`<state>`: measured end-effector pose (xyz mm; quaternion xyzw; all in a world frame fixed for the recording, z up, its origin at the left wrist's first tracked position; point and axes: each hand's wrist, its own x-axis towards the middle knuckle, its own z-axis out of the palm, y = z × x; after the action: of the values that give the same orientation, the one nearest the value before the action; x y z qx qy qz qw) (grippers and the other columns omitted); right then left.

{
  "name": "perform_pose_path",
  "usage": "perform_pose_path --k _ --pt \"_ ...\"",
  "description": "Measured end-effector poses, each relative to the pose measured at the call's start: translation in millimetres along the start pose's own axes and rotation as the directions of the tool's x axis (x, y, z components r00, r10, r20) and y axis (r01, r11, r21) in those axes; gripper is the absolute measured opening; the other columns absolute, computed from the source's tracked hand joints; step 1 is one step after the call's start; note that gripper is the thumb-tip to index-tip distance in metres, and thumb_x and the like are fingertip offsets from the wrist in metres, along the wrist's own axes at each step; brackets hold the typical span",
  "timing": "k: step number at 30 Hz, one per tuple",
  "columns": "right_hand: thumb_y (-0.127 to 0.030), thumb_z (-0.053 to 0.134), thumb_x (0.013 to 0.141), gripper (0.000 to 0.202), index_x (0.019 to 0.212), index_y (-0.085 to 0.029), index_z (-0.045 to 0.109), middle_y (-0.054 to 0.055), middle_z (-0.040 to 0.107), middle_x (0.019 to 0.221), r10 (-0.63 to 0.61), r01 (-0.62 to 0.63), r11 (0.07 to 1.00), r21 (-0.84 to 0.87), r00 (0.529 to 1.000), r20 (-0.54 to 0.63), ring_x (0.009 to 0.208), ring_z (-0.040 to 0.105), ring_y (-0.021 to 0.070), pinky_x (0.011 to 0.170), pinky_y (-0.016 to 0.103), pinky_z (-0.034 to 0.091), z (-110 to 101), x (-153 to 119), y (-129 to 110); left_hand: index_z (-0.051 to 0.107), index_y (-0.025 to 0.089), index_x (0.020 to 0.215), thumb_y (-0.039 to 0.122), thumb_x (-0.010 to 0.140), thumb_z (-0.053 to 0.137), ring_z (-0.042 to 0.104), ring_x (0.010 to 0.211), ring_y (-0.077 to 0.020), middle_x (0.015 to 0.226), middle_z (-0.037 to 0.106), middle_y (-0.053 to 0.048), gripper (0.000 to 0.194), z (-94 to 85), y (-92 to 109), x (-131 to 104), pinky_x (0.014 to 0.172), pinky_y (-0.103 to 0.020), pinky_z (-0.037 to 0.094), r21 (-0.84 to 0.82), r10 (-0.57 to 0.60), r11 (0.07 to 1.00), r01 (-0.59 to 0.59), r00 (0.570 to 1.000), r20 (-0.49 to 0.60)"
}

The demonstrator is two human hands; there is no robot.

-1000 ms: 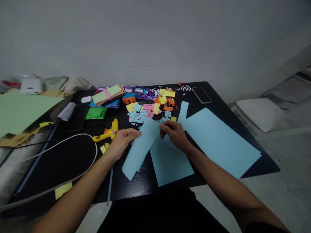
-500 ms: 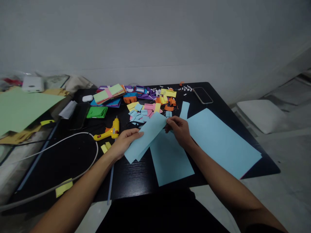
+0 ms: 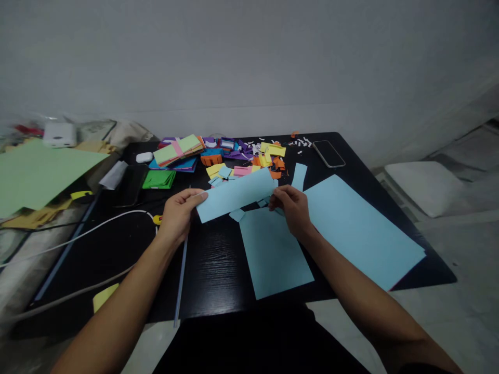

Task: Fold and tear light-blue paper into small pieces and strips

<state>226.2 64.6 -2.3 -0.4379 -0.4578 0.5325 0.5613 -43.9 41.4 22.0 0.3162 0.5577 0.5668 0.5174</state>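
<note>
A light blue paper strip [image 3: 236, 195] is stretched at a slant above the table. My left hand [image 3: 179, 213] grips its left end between thumb and fingers. At the strip's lower right corner, the fingers of my right hand [image 3: 290, 208] are pinched together; the exact contact is partly hidden. Below lies a larger light blue sheet [image 3: 275, 259] on the black table [image 3: 214, 270]. Small light blue paper pieces [image 3: 237, 214] show just under the strip. Behind my left hand, only the red-and-yellow end of a glue gun [image 3: 157, 219] is visible.
Light blue sheets [image 3: 362, 234] lie stacked at the right, near a phone [image 3: 329, 154]. Coloured paper scraps [image 3: 273, 149] and a banded paper bundle [image 3: 179, 150] line the back. A white cable [image 3: 117, 221] loops across the left; a glue stick [image 3: 181, 280] lies in front.
My left hand has moved up and left, turning the strip flatter and swinging it over the scraps. The glue gun is now mostly covered by that hand. My right hand stays nearly in place.
</note>
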Motion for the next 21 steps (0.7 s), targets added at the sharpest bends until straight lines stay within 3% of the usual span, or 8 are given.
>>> perform_pose_path --k 3,6,10,12,14,16,18,21 --pt "-0.032 0.074 0.076 0.020 0.068 -0.020 0.060 -0.002 0.062 0.057 0.121 -0.136 0.990 0.048 0.965 0.234 0.050 0.059 0.0138 0.052 0.029 0.052 -1.5 -2.3 -1.3 0.079 0.015 0.083 0.028 0.058 0.094 0.058 0.059 -0.0097 0.070 0.069 0.002 0.032 0.1 1.7 1.1 0.053 -0.020 0.045 -0.067 0.071 0.995 -0.081 0.989 -0.132" --pt "-0.035 0.074 0.072 0.020 0.069 -0.019 0.062 0.001 0.065 0.059 0.254 -0.309 0.950 0.043 0.845 0.471 0.054 0.062 0.0172 0.053 0.030 0.053 -4.6 -1.8 -5.9 0.079 0.015 0.085 0.029 0.059 0.093 0.055 0.055 -0.0088 0.069 0.068 0.002 0.032 -2.3 4.0 2.2 0.048 -0.019 0.041 -0.053 0.081 0.995 -0.090 0.986 -0.146" --pt "-0.055 0.071 0.081 0.039 0.096 -0.019 0.073 0.005 0.076 0.090 0.361 -0.450 0.887 0.104 0.816 0.453 0.076 0.070 0.0177 0.066 0.028 0.056 -4.2 0.5 -11.9 0.079 0.016 0.084 0.030 0.058 0.094 0.055 0.050 -0.0092 0.065 0.068 0.001 0.034 -2.9 4.2 -1.5 0.046 -0.019 0.039 0.016 -0.039 0.999 0.038 0.998 0.054" --pt "-0.061 0.072 0.082 0.047 0.104 -0.020 0.075 0.007 0.077 0.098 0.433 -0.520 0.854 0.036 0.746 0.506 0.082 0.071 0.0178 0.070 0.028 0.057 -0.7 -1.4 -11.3 0.079 0.016 0.084 0.031 0.058 0.095 0.057 0.049 -0.0104 0.065 0.070 -0.001 0.034 1.2 0.7 -6.9 0.045 -0.020 0.038 0.089 -0.123 0.990 0.107 0.971 0.203" --pt "-0.059 0.079 0.080 0.047 0.104 -0.019 0.076 0.006 0.076 0.095 0.463 -0.510 0.855 -0.094 0.671 0.579 0.079 0.069 0.0165 0.068 0.026 0.055 4.6 -7.0 -7.6 0.079 0.016 0.085 0.033 0.061 0.094 0.059 0.051 -0.0115 0.067 0.072 -0.002 0.033 7.7 -5.0 -13.8 0.047 -0.020 0.039 0.162 -0.183 0.978 0.135 0.924 0.335" --pt "-0.051 0.085 0.079 0.039 0.097 -0.018 0.077 0.002 0.072 0.085 0.435 -0.398 0.894 -0.207 0.653 0.620 0.074 0.064 0.0131 0.064 0.023 0.049 10.4 -15.1 -2.3 0.078 0.017 0.086 0.033 0.064 0.093 0.059 0.052 -0.0112 0.067 0.072 -0.001 0.031 14.3 -11.6 -20.0 0.049 -0.020 0.041 0.213 -0.196 0.971 0.113 0.882 0.428" --pt "-0.047 0.087 0.079 0.034 0.086 -0.017 0.074 -0.001 0.068 0.077 0.392 -0.317 0.919 -0.235 0.663 0.638 0.068 0.059 0.0117 0.059 0.022 0.043 15.0 -22.6 3.2 0.077 0.018 0.090 0.035 0.068 0.092 0.059 0.052 -0.0107 0.067 0.071 0.001 0.031 18.8 -17.2 -23.8 0.050 -0.020 0.041 0.222 -0.182 0.971 0.086 0.869 0.461" --pt "-0.048 0.085 0.081 0.035 0.077 -0.017 0.070 -0.003 0.063 0.070 0.351 -0.270 0.936 -0.224 0.757 0.551 0.062 0.054 0.0112 0.055 0.023 0.039 17.4 -27.8 9.6 0.075 0.018 0.097 0.040 0.073 0.088 0.062 0.055 -0.0123 0.071 0.072 0.000 0.034 20.0 -21.5 -24.1 0.053 -0.022 0.046 0.180 -0.108 0.983 0.033 0.898 0.427"
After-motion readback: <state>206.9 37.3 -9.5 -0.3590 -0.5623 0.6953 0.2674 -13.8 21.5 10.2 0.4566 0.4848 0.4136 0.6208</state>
